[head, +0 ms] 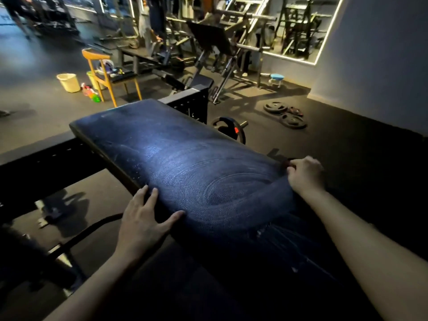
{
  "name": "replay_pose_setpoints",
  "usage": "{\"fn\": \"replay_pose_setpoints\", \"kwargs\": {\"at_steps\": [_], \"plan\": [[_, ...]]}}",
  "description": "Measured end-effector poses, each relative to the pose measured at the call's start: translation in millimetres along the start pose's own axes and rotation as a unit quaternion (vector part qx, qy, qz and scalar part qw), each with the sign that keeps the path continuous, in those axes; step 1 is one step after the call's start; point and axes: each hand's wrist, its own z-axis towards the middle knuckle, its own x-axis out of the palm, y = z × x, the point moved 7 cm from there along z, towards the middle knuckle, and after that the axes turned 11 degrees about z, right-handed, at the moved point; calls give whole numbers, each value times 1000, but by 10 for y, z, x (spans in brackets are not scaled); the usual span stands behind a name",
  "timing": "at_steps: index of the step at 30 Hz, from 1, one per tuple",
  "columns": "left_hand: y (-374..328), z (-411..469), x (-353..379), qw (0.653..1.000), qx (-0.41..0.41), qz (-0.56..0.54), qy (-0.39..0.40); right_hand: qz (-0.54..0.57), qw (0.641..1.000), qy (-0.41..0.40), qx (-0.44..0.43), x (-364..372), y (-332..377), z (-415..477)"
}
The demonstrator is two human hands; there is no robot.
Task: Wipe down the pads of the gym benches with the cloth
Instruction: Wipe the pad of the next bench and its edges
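It was a gym, dimly lit. A dark padded bench (185, 163) stood in front on black rubber flooring (359, 163). Loose weight plates (286, 114) lay on the floor near the wall. Steel-framed exercise machines (215, 42) crowded the back beside a large wall mirror (301, 28) edged with light strips.

Behind the pad (176, 158) stands a chair (95, 54), bucket (68, 82) to its left; weight plates (275, 107) lie behind, rightward.

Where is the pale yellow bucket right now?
In the head view the bucket stands on the floor at the upper left, just left of the wooden chair, with colourful bottles lying at its right.
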Motion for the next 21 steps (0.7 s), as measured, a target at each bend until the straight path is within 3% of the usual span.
{"fn": "replay_pose_setpoints", "kwargs": {"at_steps": [1, 3, 6, 8, 10, 13, 15, 18, 21], "plan": [[3, -13, -27, 1000, -4, -6, 4, 12, 1000, 11, -17, 129, 269, -34], [11, -24, -80, 1000, -8, -22, 5, 57, 988, 57, -129, 388, 973, -408], [25, -49, -107, 999, -11, -50, 11, 118, 913, 176, -347, 403, 1542, -1466], [28, -57, -93, 998, -1, -66, 23, 131, 866, 206, -436, 155, 1261, -1790], [20, -63, -75, 997, 10, -69, 32, 89, 899, 167, -395, -96, 696, -1491], [-9, -71, -68, 998, 12, -47, 34, -4, 985, 68, -158, -298, -152, -449], [-31, -84, -74, 998, 12, -39, 38, -14, 998, 34, -54, -188, -166, -101], [-47, -68, -99, 998, 7, -29, 49, 44, 992, 59, -99, 241, 721, -323], [-25, -100, -139, 1000, 3, -6, 25, 104, 936, 148, -300, 417, 1689, -1335]]}}
